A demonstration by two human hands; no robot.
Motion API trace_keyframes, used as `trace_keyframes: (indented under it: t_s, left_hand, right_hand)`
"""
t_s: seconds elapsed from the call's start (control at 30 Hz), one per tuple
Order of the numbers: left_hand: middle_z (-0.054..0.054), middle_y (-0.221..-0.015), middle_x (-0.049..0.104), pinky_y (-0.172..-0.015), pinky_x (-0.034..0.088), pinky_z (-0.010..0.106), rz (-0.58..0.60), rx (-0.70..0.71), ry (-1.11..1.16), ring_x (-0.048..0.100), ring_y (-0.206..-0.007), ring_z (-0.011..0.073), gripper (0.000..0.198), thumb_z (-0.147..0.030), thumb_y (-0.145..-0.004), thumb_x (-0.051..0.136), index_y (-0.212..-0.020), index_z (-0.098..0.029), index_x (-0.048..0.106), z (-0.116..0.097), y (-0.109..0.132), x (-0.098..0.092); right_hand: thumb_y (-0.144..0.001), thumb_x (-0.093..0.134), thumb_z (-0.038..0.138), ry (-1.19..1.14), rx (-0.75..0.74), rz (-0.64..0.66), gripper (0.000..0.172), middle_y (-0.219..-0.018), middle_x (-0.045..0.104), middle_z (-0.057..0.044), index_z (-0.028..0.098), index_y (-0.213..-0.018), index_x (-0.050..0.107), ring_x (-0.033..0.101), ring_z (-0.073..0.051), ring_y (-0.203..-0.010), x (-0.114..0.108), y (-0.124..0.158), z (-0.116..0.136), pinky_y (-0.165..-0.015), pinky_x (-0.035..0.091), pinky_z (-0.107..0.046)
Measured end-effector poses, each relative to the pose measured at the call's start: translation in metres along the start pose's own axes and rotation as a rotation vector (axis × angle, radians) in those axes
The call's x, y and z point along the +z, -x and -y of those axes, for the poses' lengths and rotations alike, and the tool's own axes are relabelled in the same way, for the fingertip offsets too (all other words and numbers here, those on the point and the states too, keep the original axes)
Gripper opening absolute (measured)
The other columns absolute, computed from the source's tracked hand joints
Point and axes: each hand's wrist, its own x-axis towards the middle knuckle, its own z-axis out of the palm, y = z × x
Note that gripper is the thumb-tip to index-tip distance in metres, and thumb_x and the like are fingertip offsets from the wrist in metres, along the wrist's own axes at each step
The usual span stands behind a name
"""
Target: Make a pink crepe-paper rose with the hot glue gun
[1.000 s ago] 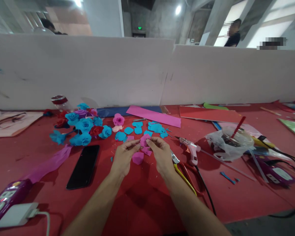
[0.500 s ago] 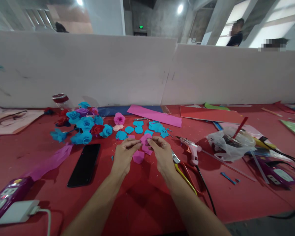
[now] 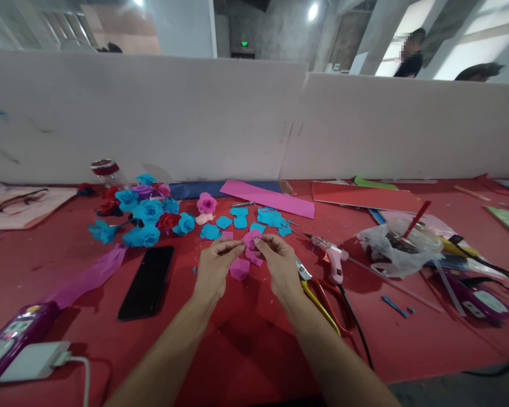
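Between my two hands is a pink paper petal [image 3: 251,238], pinched at its edges. My left hand [image 3: 215,261] has thumb and fingertips closed on its left edge, and my right hand [image 3: 276,254] grips the right edge. Below it on the table lies another pink petal [image 3: 240,269], with more pink pieces partly hidden behind my fingers. Just beyond my hands, several blue petals [image 3: 240,222] are scattered. A finished pink paper flower [image 3: 206,203] rests at the back left of them.
Left stand a bunch of blue, red and purple paper flowers [image 3: 147,212] and a black phone [image 3: 146,284]. Right of my hands are pliers [image 3: 320,305] and a hot glue gun [image 3: 331,257] with its cable. A plastic bag with a cup [image 3: 401,243] sits farther right. Pink paper strip [image 3: 269,199] lies behind.
My hands stay nearly in place with the pink petal between them. The whole view has shifted very slightly; nothing on the table has visibly moved.
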Motion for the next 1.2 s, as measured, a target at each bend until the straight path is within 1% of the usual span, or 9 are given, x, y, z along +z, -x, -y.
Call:
trace_keyframes:
  t_s: [0.4, 0.57, 0.73, 0.87, 0.97, 1.2]
  left_hand:
    - [0.002, -0.083, 0.064, -0.075, 0.045, 0.026, -0.017, -0.017, -0.058, 0.058, -0.079, 0.0144, 0.015, -0.026, -0.061, 0.075, -0.075, -0.02, 0.074, -0.0046, 0.0045, 0.0005]
    - [0.002, -0.081, 0.064, -0.075, 0.046, 0.027, -0.02, -0.018, -0.038, 0.059, -0.077, 0.0142, 0.015, -0.024, -0.061, 0.076, -0.075, -0.018, 0.073, -0.0038, 0.0043, 0.0013]
    - [0.003, -0.092, 0.064, -0.078, 0.047, 0.028, -0.04, -0.062, -0.005, 0.06, -0.083, 0.0154, 0.026, -0.026, -0.058, 0.078, -0.083, -0.021, 0.075, -0.0039, 0.0041, 0.0038]
    - [0.004, -0.096, 0.061, -0.078, 0.047, 0.028, -0.024, -0.017, -0.031, 0.057, -0.087, 0.0165, 0.021, -0.028, -0.059, 0.077, -0.079, -0.022, 0.076, -0.0035, 0.0039, 0.0031]
    - [0.004, -0.094, 0.06, -0.077, 0.046, 0.028, -0.012, 0.009, -0.049, 0.056, -0.088, 0.0168, 0.017, -0.027, -0.06, 0.076, -0.076, -0.022, 0.076, -0.0029, 0.0034, 0.0016]
    - [0.003, -0.088, 0.061, -0.075, 0.046, 0.029, -0.038, 0.041, -0.081, 0.057, -0.083, 0.0164, 0.012, -0.025, -0.06, 0.075, -0.072, -0.023, 0.076, -0.0042, 0.0041, 0.0021]
  right_hand:
    - [-0.064, 0.072, 0.03, 0.001, -0.012, 0.003, 0.016, -0.069, 0.063, 0.003, 0.019, -0.072, 0.064, 0.059, -0.011, -0.063, 0.0006, 0.0006, -0.0017, -0.066, 0.049, -0.026]
    - [-0.066, 0.071, 0.03, 0.005, -0.021, 0.015, 0.014, -0.07, 0.063, 0.003, 0.02, -0.073, 0.064, 0.059, -0.012, -0.065, 0.0004, 0.0009, -0.0025, -0.066, 0.049, -0.026]
    - [-0.067, 0.07, 0.029, 0.002, -0.026, 0.026, 0.012, -0.07, 0.062, 0.003, 0.02, -0.073, 0.065, 0.058, -0.01, -0.064, 0.0011, 0.0019, -0.0008, -0.066, 0.049, -0.025]
    - [-0.067, 0.07, 0.03, 0.011, -0.018, 0.025, 0.013, -0.07, 0.063, 0.002, 0.02, -0.073, 0.065, 0.058, -0.011, -0.065, 0.0017, 0.0029, 0.0016, -0.066, 0.048, -0.025]
    - [-0.066, 0.07, 0.03, 0.024, -0.015, 0.024, 0.014, -0.073, 0.064, 0.002, 0.02, -0.073, 0.064, 0.058, -0.011, -0.066, 0.0015, 0.0037, 0.0026, -0.066, 0.048, -0.026]
    - [-0.063, 0.072, 0.029, 0.051, -0.017, 0.04, 0.016, -0.07, 0.065, 0.001, 0.019, -0.074, 0.065, 0.057, -0.011, -0.063, 0.0023, 0.0044, 0.0046, -0.063, 0.045, -0.025]
